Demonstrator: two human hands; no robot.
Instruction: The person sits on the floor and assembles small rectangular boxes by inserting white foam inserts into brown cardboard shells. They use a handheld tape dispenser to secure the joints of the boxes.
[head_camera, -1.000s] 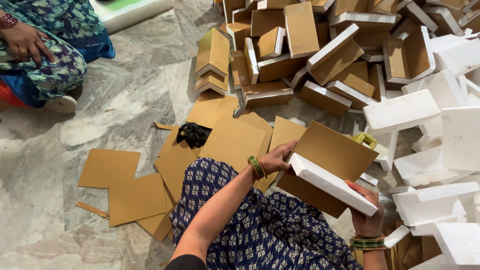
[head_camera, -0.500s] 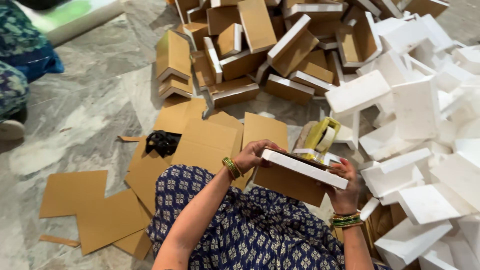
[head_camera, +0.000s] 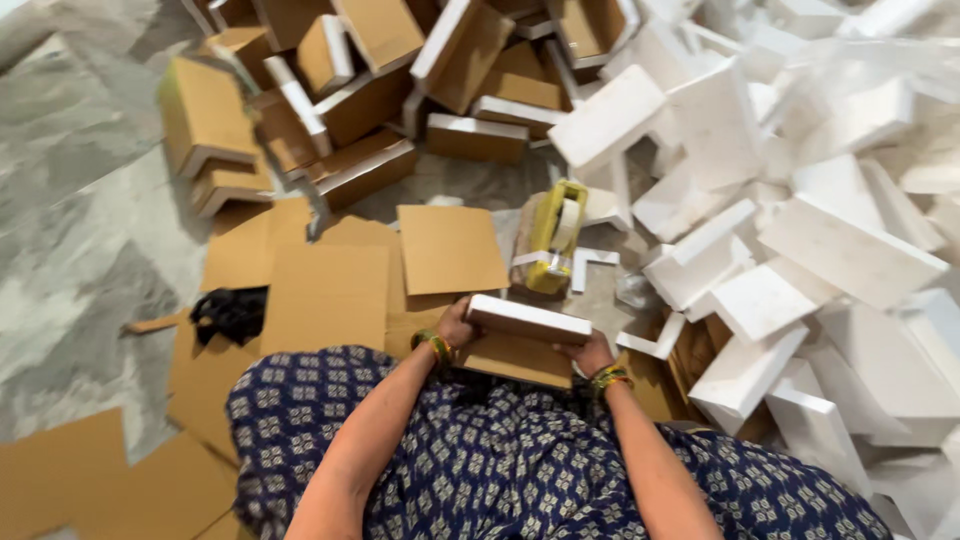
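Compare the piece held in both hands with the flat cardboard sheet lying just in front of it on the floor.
The held piece pairs brown cardboard with a white foam block along its top; the flat cardboard sheet is bare brown card. The held piece is gripped by the left hand and right hand above the lap; the sheet lies loose, untouched. Both show brown cardboard.

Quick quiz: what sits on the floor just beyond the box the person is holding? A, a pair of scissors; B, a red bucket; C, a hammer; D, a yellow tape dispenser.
D: a yellow tape dispenser stands on the floor just past the box held between the left hand and the right hand.
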